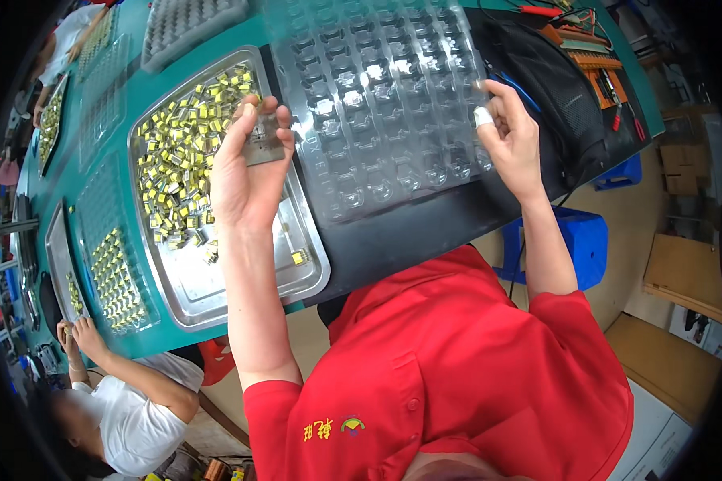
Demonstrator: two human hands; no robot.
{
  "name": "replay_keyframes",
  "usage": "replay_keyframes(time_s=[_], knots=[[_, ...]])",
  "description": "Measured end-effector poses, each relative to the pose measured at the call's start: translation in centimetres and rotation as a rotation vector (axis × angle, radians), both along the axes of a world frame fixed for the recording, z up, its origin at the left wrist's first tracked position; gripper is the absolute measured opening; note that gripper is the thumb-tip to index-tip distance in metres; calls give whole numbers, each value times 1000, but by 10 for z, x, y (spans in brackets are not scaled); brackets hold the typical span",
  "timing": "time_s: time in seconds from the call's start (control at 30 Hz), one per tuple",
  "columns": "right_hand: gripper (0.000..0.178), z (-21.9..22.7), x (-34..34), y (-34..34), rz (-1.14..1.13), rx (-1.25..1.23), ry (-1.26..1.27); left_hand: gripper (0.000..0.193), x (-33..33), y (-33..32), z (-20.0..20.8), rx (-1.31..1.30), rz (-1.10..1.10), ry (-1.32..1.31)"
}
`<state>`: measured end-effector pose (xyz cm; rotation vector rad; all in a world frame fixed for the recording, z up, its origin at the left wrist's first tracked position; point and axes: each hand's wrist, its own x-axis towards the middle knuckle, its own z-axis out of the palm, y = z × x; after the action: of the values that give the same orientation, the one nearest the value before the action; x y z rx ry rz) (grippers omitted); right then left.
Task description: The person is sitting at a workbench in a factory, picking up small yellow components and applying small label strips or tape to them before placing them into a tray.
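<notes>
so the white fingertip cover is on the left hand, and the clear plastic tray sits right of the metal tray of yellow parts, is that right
Not quite: the head view shows the white fingertip cover on the right hand, not the left hand. The clear plastic tray does sit right of the metal tray of yellow parts.

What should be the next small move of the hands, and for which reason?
Probably, bring the left hand, holding a small grey piece, toward the clear plastic tray: the tray lies close by and looks unfilled, and the right hand is at its right edge.
</notes>
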<state>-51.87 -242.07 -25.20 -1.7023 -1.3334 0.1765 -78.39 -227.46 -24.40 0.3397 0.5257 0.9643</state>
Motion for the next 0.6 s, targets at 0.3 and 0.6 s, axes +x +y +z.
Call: replay_keyframes(time_s=[0.3,0.6], knots=[[34,-23,10,15,-47,-226,-223,21,-23,0,-8,-33,7,-59],[28,8,-35,2,40,-155,-563,21,-34,12,-11,43,32,-142]])
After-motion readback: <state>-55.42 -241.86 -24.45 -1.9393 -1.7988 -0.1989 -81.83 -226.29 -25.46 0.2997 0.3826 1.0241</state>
